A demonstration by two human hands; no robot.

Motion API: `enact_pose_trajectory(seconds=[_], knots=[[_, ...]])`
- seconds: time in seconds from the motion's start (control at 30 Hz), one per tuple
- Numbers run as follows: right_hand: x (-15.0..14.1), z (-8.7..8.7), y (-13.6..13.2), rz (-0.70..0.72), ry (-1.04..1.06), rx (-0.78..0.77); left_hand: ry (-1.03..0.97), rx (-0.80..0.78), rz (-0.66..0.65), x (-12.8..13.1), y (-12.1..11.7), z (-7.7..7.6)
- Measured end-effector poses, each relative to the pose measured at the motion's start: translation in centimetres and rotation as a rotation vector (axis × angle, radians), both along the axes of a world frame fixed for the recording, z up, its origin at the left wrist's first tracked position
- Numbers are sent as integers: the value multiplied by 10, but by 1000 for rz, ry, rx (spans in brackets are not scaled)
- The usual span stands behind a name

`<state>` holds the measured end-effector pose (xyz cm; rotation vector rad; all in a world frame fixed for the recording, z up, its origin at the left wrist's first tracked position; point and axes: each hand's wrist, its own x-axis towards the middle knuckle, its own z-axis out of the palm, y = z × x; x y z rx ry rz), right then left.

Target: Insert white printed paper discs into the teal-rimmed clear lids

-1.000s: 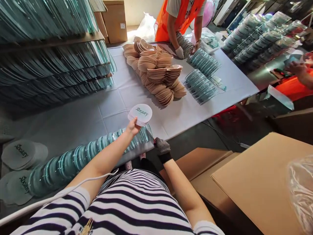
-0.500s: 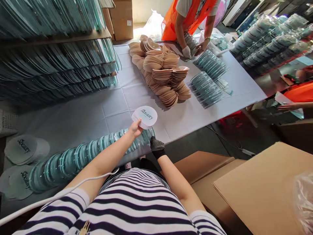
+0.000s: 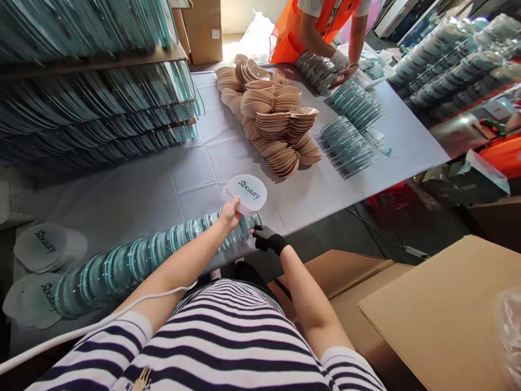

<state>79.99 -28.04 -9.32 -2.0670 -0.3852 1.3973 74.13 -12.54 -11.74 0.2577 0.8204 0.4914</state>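
Here, pinching printed cards (image 3: 247, 192) in the left hand (image 3: 230, 213) over a row of clear bluish discs (image 3: 115, 267), and holding the gloved right hand (image 3: 266, 239) apart, at the row's end, impossible to tell whether gripping.

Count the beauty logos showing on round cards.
3: one on the stack in the left hand, one on the far pile, one on the near pile, both at left. Others may be hidden.

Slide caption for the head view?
Left hand holds round printed cards; gloved right hand at one end of a teal-tinted disc row.
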Motion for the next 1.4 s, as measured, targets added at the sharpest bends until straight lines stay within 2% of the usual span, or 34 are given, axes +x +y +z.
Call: enact_pose_trajectory(seconds=[0.07,0.13,0.2,0.37,0.43,0.5,0.57,0.6,0.63,0.73,0.8,0.9,1.03,1.1,1.17,1.27,1.4], knots=[[17,15,-1,9,-342,-10,-18,7,1,0,-1,3],[31,29,4,-65,-689,52,-49,36,-8,-2,-2,6],[34,39,16,-69,-897,116,-68,72,-22,-7,-4,8],[-8,43,46,172,-1194,237,32,127,-52,-29,-5,8],[-26,41,48,225,-1134,211,29,111,-61,-36,-3,9],[-36,39,37,144,-1050,132,11,65,-29,-42,3,10],[-44,36,10,23,-1061,45,42,6,52,-46,12,10],[-49,34,-7,18,-1084,27,74,-23,99,-48,17,10],[-55,32,-27,56,-1103,29,103,-48,138,-50,22,9],[-79,24,-76,286,-1039,80,139,-108,189,-54,33,6],[-93,18,-86,367,-970,51,133,-117,187,-55,34,4],[-98,7,-62,435,-886,-66,117,-98,168,-55,32,1],[-83,-1,-4,505,-830,-280,111,-87,149,-55,33,-2],[-76,0,10,488,-810,-344,121,-85,147,-54,34,-3],[-72,3,12,453,-786,-371,138,-90,148,-54,34,-4],[-72,5,4,425,-856,-353,136,-91,144,-54,34,-4],[-74,-3,10,454,-922,-316,131,-94,118,-55,33,-3]])
